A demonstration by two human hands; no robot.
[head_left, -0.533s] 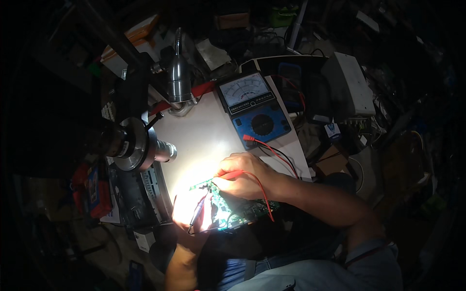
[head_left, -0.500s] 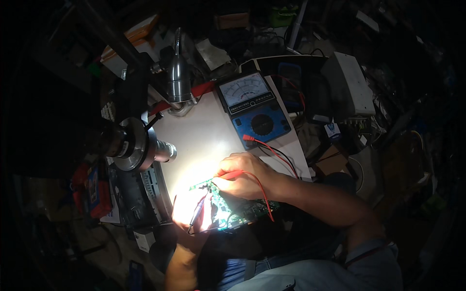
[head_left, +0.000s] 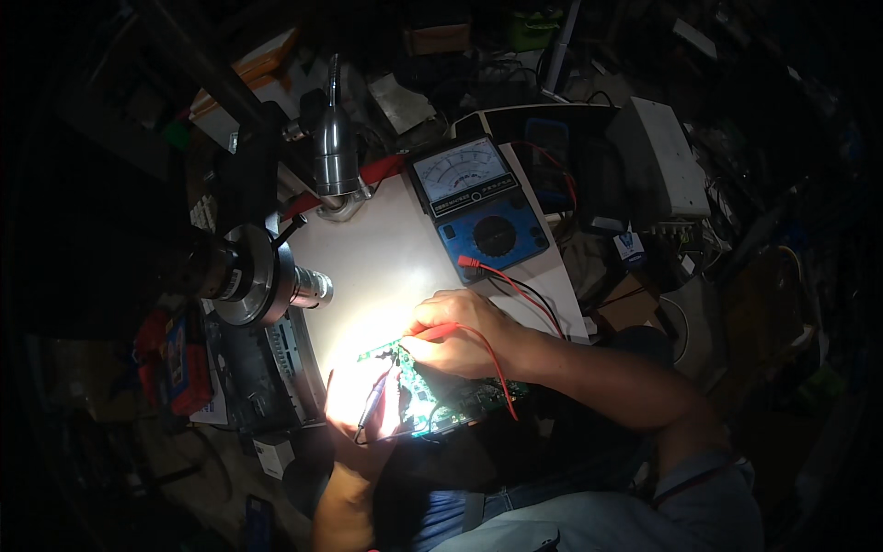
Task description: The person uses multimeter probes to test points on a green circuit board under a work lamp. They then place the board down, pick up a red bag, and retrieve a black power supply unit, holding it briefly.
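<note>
A dim, cluttered workroom surrounds a pale work surface [head_left: 368,239], lit most strongly near its lower edge. A silver gooseneck lamp [head_left: 336,156] stands at its far side, and a metal-barrelled optical head [head_left: 311,289] juts in from the left. An analog multimeter [head_left: 478,204] with a blue lower panel lies at the upper right of the surface, red and black leads plugged into its near end.

The green circuit board [head_left: 419,394] is between the two hands, at the surface's near edge and above the person's lap. The right arm bends at the elbow and its forearm slants in from the lower right; the right hand [head_left: 464,331] reaches over the board, fingers curled, pinching a red test probe [head_left: 440,332] aimed leftward at the board's upper part. The left forearm rises steeply from below. The left hand [head_left: 351,397] sits at the board's left side with a black test probe [head_left: 374,402] slanting across it, pointing upward; glare washes out its fingers, so I cannot tell how they close. Whether either tip touches the board is unclear.
</note>
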